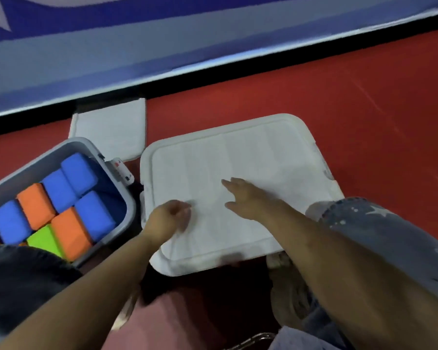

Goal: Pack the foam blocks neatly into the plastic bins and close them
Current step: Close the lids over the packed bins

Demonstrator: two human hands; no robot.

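on the red floor (pixel 364 102), the white lid (pixel 238 157) is pressed onto one bin by the right hand (pixel 248 200) with fingers spread and the left hand (pixel 170 218) loosely curled, nothing gripped; the open bin (pixel 127 198) of foam blocks (pixel 68 190) likely needs the spare lid (pixel 111 127) next.

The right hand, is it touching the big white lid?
Touching. The head view shows the right hand lying flat, fingers spread, on the big white lid.

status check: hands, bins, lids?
Both hands, left and right, on the white plastic lid. Grey bin of foam blocks uncovered. Second white lid behind it.
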